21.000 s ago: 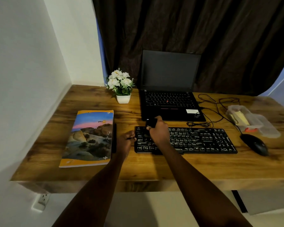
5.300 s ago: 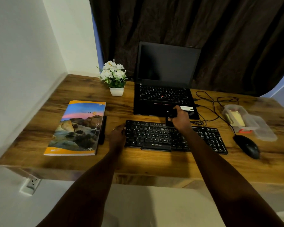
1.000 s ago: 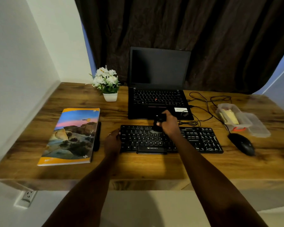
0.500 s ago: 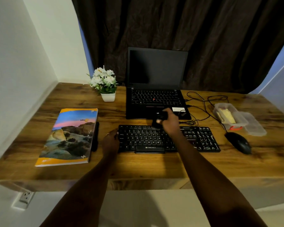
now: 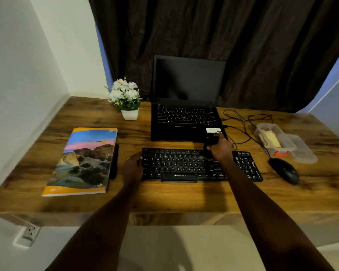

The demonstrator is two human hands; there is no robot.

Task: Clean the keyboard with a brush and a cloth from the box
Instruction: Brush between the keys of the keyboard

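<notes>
A black keyboard lies on the wooden desk in front of a laptop. My right hand is closed around a small black brush, held over the keyboard's upper edge right of its middle. My left hand rests against the keyboard's left end, fingers curled on its edge. A clear plastic box stands at the right with a yellowish cloth inside; its lid lies beside it.
An open black laptop sits behind the keyboard, with cables trailing to the right. A black mouse lies right of the keyboard. A colourful book with a black pen lies on the left; a white flowerpot stands at the back.
My right hand has carried the brush to the right along the keyboard's top rows. My left hand stays on the keyboard's left end.
</notes>
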